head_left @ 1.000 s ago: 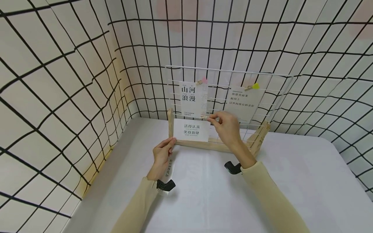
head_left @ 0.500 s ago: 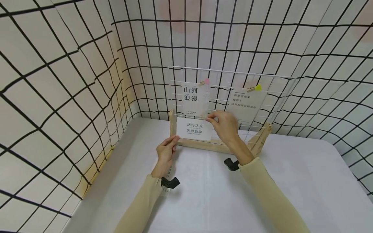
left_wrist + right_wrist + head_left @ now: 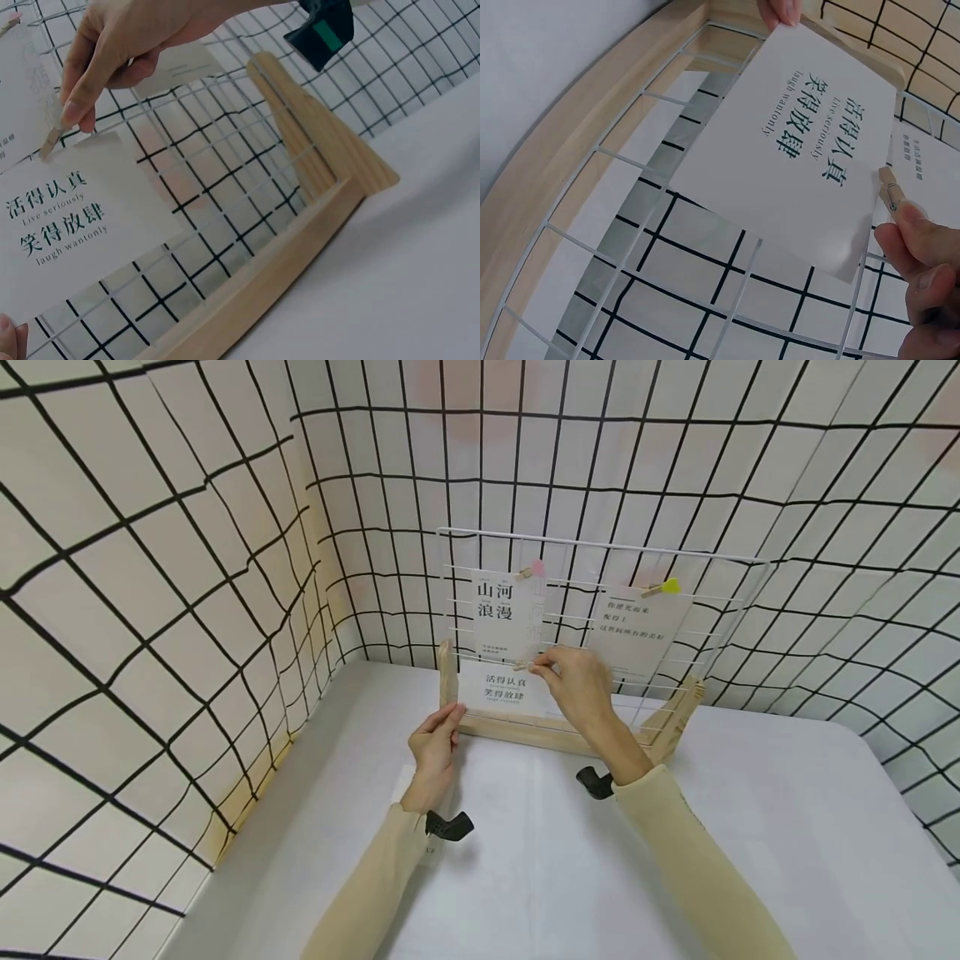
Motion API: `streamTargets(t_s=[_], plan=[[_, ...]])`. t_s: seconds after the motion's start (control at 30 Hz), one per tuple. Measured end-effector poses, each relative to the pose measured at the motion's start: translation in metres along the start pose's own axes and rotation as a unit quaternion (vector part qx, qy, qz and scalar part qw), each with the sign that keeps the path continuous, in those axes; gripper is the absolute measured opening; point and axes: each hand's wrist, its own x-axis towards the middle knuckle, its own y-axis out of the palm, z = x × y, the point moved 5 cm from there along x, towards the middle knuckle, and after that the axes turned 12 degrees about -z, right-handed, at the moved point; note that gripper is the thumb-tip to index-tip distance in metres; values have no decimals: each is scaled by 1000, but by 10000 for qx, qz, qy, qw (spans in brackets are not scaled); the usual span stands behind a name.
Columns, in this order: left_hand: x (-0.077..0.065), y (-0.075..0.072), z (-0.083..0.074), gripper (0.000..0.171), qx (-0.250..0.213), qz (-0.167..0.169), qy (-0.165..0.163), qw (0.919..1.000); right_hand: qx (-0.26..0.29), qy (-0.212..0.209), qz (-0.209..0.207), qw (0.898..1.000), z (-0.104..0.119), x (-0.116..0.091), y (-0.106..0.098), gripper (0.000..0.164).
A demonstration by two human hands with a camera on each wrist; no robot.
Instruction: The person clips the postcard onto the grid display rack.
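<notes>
A white card (image 3: 480, 700) printed with dark characters lies against a white wire grid in a wooden stand (image 3: 540, 735). My left hand (image 3: 433, 752) pinches the card's lower left corner, close to the stand's left upright. At the card's top edge, my right hand (image 3: 579, 687) pinches a small wooden clothespin (image 3: 890, 189) between thumb and forefinger. In the right wrist view the clothespin's tip overlaps that edge. Just above hangs a taller card (image 3: 498, 631) under a clip with a pink top (image 3: 536, 568).
Another card (image 3: 637, 635) hangs at right from a clip with a yellow top (image 3: 670, 586). A further card (image 3: 429, 852) lies on the white table (image 3: 525, 877), partly under my left forearm. Black wire mesh (image 3: 150, 568) stands along the left and back.
My left hand and the lower card have shifted slightly upward against the grid. My right hand keeps the clothespin at the card's top edge. The head view has shifted a little.
</notes>
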Motion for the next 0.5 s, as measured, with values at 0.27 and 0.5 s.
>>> streamTargets(t_s=[0.27, 0.5], plan=[[-4, 6, 2, 8, -197, -285, -8, 9994, -138, -74, -15, 9999, 3, 0, 2, 13], [-8, 12, 2, 17, -339, -364, 64, 9987, -179, -133, -80, 9997, 6, 0, 4, 13]])
